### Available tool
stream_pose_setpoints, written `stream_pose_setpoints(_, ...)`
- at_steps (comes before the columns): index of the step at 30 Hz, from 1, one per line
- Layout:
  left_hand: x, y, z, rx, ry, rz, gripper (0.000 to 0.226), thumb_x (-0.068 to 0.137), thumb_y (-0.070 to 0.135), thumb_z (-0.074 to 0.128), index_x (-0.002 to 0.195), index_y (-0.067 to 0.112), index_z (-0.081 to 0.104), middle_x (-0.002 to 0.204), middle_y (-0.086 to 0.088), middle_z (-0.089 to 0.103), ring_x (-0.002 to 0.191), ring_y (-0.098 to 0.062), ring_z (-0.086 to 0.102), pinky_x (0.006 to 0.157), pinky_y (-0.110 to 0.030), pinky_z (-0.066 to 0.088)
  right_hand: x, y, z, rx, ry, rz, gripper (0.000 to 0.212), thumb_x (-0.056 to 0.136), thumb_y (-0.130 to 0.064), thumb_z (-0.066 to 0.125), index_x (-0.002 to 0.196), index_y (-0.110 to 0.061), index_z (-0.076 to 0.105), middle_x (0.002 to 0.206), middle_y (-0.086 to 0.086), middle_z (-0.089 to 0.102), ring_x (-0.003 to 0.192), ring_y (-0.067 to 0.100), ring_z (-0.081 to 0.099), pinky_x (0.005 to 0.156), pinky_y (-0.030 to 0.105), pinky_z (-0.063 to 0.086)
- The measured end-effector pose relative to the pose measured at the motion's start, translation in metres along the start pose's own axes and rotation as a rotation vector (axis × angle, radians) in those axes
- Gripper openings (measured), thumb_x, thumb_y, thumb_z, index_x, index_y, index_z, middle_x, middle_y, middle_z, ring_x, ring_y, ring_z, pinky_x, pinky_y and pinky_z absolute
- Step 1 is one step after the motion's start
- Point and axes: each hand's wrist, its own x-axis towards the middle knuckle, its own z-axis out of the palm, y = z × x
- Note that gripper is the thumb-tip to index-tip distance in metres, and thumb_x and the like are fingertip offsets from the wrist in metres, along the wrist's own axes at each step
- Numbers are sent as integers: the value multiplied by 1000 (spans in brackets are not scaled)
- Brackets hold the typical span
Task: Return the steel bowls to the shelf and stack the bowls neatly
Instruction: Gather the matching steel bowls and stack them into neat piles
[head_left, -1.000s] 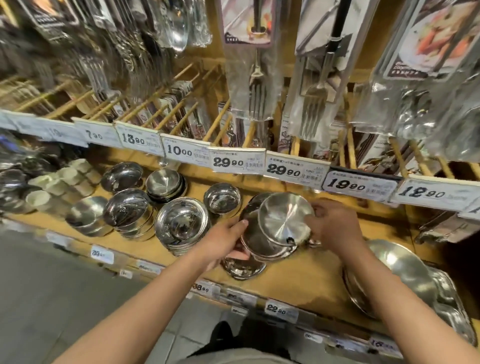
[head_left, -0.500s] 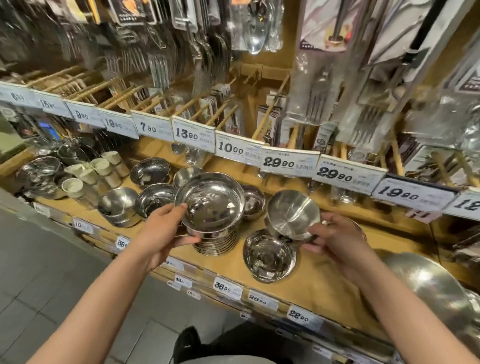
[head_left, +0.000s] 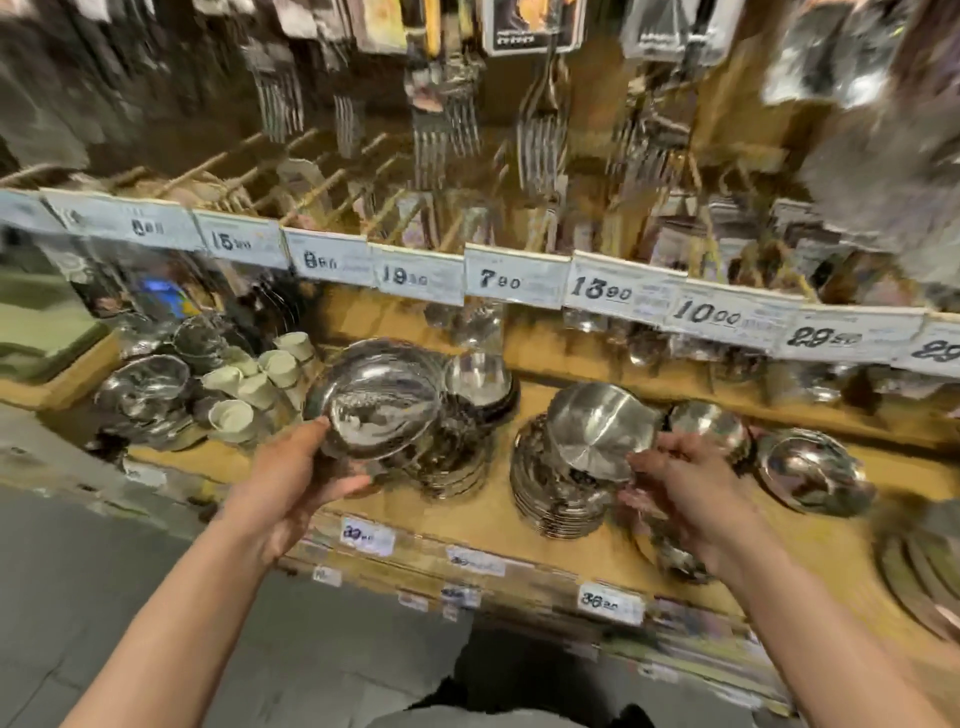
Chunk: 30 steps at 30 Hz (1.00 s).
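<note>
While left hand (head_left: 291, 478) grips wide bowl (head_left: 379, 397), right hand (head_left: 685, 483) pinches small bowl (head_left: 597, 426) above stack (head_left: 561, 499); cups (head_left: 260, 379) crowd left.

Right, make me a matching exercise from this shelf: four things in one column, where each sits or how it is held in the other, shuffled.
1. wide bowl
2. tilted bowl
3. pale cups
4. forks

A. hanging above the price tags
B. held by the right hand over a stack
C. on the shelf, far left
D. gripped by the left hand

Pairs: 1-D, 2-B, 3-C, 4-A
</note>
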Motion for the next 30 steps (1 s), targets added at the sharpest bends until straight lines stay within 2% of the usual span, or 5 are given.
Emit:
stream_pose_setpoints(4,18,16,-25,-4,-5,33,19,102,15,54,104,1,67,95,-19,78,86,-29,78,52,-29,62,-15,16,15,47,5,22,30,90,-3,67,120,-5,60,92,23,75,58,25,72,40,25,52)
stream_pose_setpoints(8,28,17,-37,-19,-31,29,22,105,18,50,107,1,63,91,-21,78,81,-30,78,54,-32,62,-14,16,31,45,2,23,31,90,1,66,119,-3,58,102,24,73,78,30,74,59,32,64)
stream_pose_setpoints(18,19,35,-73,-33,-23,59,22,108,15,44,108,0,60,77,-17,77,68,-24,77,55,-32,63,-2,13,102,-103,-101,-45,19,91,-3,68,108,-6,61,105,19,73,85,31,77,61,28,61)
stream_pose_setpoints(28,28,35,-110,-131,52,69,21,108,15,42,112,1,57,73,-16,76,64,-22,75,56,-32,63,-3,3,170,-188,-299,-34,47,89,-2,70,133,-5,52,112,24,70,87,33,75,62,27,62)
stream_pose_setpoints(30,28,35,-118,-151,72,64,23,107,16,44,120,0,56,83,-20,75,66,-22,75,57,-33,63,-1,3,194,-214,-348,-41,49,91,-2,69,136,-3,50,114,24,68,87,31,75,74,36,63)
